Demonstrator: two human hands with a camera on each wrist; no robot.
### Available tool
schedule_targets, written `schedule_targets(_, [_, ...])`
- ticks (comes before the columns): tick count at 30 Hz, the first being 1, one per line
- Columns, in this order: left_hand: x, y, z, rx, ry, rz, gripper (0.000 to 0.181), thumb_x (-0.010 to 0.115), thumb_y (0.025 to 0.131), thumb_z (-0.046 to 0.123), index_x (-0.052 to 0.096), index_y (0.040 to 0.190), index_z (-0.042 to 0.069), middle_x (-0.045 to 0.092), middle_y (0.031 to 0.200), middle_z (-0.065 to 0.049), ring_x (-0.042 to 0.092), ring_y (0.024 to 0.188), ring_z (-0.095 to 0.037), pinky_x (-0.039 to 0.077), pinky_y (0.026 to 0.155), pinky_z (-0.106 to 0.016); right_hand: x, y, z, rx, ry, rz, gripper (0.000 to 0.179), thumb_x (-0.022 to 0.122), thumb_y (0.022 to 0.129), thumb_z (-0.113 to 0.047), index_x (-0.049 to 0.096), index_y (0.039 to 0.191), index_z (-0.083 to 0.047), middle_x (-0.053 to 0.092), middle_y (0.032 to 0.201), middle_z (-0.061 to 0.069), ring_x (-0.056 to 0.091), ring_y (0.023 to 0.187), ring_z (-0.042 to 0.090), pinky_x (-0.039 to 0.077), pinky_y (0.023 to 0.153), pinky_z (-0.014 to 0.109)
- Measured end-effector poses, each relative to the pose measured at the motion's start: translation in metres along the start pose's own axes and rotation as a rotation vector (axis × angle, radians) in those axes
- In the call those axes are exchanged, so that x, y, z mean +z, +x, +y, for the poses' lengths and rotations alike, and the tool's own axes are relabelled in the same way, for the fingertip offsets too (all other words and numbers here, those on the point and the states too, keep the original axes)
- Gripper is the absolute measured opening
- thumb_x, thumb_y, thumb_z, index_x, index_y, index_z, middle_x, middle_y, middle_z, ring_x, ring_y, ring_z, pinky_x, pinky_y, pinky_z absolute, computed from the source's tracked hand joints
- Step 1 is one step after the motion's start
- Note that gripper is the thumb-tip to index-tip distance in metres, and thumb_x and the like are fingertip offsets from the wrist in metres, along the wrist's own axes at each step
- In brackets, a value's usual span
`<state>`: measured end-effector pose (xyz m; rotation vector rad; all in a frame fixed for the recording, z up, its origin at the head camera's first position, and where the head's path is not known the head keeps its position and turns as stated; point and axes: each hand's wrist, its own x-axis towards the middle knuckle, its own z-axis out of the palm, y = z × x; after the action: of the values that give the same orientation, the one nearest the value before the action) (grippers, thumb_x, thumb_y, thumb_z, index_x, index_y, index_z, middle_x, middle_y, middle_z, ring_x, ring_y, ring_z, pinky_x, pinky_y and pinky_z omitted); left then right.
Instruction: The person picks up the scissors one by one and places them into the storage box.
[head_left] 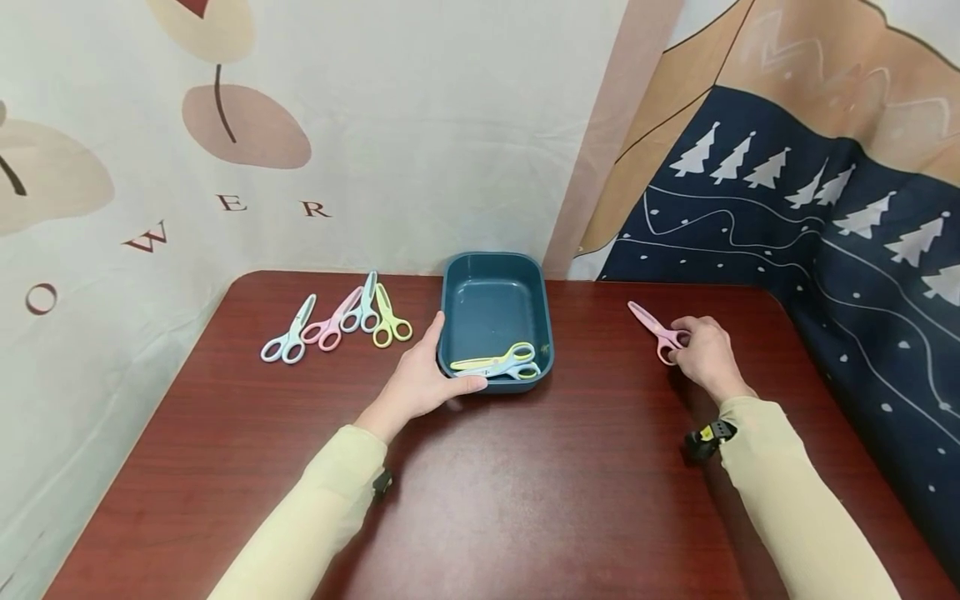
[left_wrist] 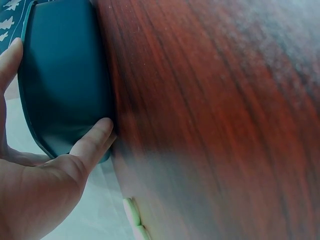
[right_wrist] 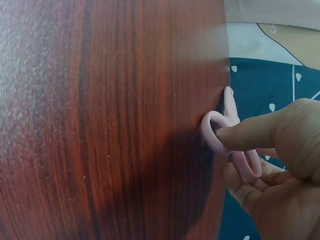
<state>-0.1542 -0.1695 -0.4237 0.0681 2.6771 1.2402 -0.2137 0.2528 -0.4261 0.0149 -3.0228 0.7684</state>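
A dark blue plastic bin (head_left: 495,271) stands at the back middle of the table. Thumb and fingers of my left hand (head_left: 422,379) grip its near left corner; the left wrist view shows the fingers against the outer wall (left_wrist: 65,65). Inside, at the near end, lie a yellow-and-blue pair of scissors (head_left: 495,362) and a light blue pair, partly overlapping. Over on the right, my right hand (head_left: 705,354) pinches pink scissors (head_left: 651,321) by the handle loops (right_wrist: 212,142), blades pointing away to the left.
Left of the bin lie several scissors: light blue ones (head_left: 288,333), pink ones (head_left: 330,325), another light blue pair (head_left: 365,304) and yellow-green ones (head_left: 388,321). A printed cloth (head_left: 420,150) hangs behind the reddish-brown table (head_left: 540,467), with a dark tree-patterned part (head_left: 720,225) at right.
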Motion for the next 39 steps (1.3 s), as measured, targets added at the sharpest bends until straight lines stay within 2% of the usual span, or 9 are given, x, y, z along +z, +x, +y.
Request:
schedule_targets(6, [0.0, 0.001, 0.0, -0.001, 0.001, -0.004, 0.127, 0.087, 0.078, 0.052, 0.005, 0.168, 0.017, 0.029, 0.167, -0.017, 0.036, 0.15, -0.035, 0.037, 0.117, -0.055, 0.001, -0.001, 0.0, -0.031, 0.002, 0.021, 0.043, 0.068, 0.085, 0.01, 0.061, 0.127, 0.011, 0.053, 0.117, 0.033, 0.064, 0.101, 0.046, 0.054, 0.083, 0.049])
schedule_targets(16, [0.001, 0.0, -0.001, -0.002, -0.007, -0.004, 0.127, 0.088, 0.078, 0.051, 0.005, 0.168, 0.017, 0.028, 0.168, -0.016, 0.035, 0.151, -0.036, 0.036, 0.118, -0.055, 0.003, -0.002, -0.002, -0.043, 0.025, 0.021, 0.048, 0.071, 0.085, 0.01, 0.061, 0.131, 0.009, 0.057, 0.118, 0.032, 0.067, 0.102, 0.045, 0.059, 0.082, 0.049])
schedule_targets(26, [0.001, 0.0, -0.003, 0.003, -0.01, 0.0, 0.127, 0.088, 0.077, 0.052, 0.006, 0.168, 0.017, 0.029, 0.167, -0.017, 0.037, 0.15, -0.036, 0.037, 0.117, -0.054, 0.0, 0.0, -0.007, -0.04, 0.038, 0.05, 0.05, 0.073, 0.085, 0.007, 0.061, 0.133, 0.008, 0.068, 0.116, 0.033, 0.068, 0.096, 0.042, 0.053, 0.074, 0.035])
schedule_targets(32, [0.001, 0.0, -0.004, 0.002, -0.007, 0.002, 0.128, 0.088, 0.077, 0.053, 0.006, 0.168, 0.017, 0.031, 0.167, -0.018, 0.038, 0.149, -0.036, 0.037, 0.117, -0.054, -0.002, 0.0, -0.011, -0.013, 0.124, 0.008, 0.052, 0.071, 0.088, 0.008, 0.057, 0.137, 0.008, 0.061, 0.122, 0.035, 0.071, 0.079, 0.03, 0.056, 0.061, 0.02])
schedule_targets(35, [0.001, 0.001, -0.004, 0.002, -0.008, 0.003, 0.128, 0.088, 0.077, 0.053, 0.005, 0.168, 0.018, 0.031, 0.166, -0.018, 0.038, 0.149, -0.036, 0.038, 0.117, -0.054, -0.002, 0.0, -0.012, -0.013, 0.188, -0.004, 0.051, 0.07, 0.089, 0.01, 0.055, 0.138, 0.011, 0.059, 0.121, 0.037, 0.074, 0.07, 0.026, 0.057, 0.056, 0.019])
schedule_targets(39, [0.0, 0.001, -0.003, 0.004, -0.005, 0.002, 0.128, 0.088, 0.077, 0.054, 0.005, 0.168, 0.018, 0.03, 0.167, -0.018, 0.038, 0.149, -0.036, 0.037, 0.117, -0.054, -0.003, -0.002, -0.015, -0.03, 0.236, 0.0, 0.049, 0.069, 0.09, 0.011, 0.055, 0.137, 0.012, 0.063, 0.114, 0.037, 0.076, 0.069, 0.028, 0.057, 0.056, 0.02])
